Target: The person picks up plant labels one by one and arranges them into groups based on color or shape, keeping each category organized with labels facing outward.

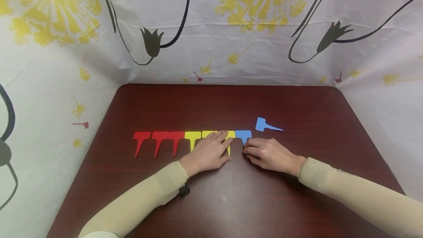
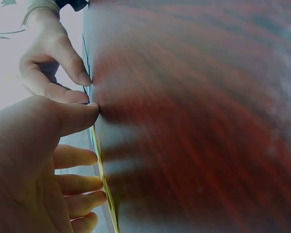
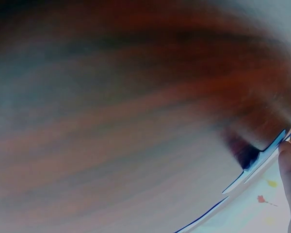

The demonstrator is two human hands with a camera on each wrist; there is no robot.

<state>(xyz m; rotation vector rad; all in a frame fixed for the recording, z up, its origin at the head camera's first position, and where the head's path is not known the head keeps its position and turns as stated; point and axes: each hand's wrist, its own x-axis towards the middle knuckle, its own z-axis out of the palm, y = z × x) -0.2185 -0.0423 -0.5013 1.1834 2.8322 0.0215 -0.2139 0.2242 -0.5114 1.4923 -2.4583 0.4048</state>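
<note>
A row of T-shaped plant labels lies on the table: three red ones, with a red plant label [image 1: 142,135] at the left end, then three yellow ones, then a blue plant label [image 1: 243,134]. My left hand [image 1: 209,152] lies across the middle and right yellow labels, partly covering a yellow plant label [image 1: 208,133], fingers extended. Fingers of my right hand [image 1: 269,153] pinch the stem of the row's blue label, hiding its tip. Beyond that hand a second blue plant label [image 1: 261,124] lies turned sideways, its point to the right.
The dark reddish-brown table [image 1: 224,201] has rounded far corners. Patterned white sheeting [image 1: 205,47] hangs behind it and along both sides. A small black object [image 1: 184,190] shows under the left wrist.
</note>
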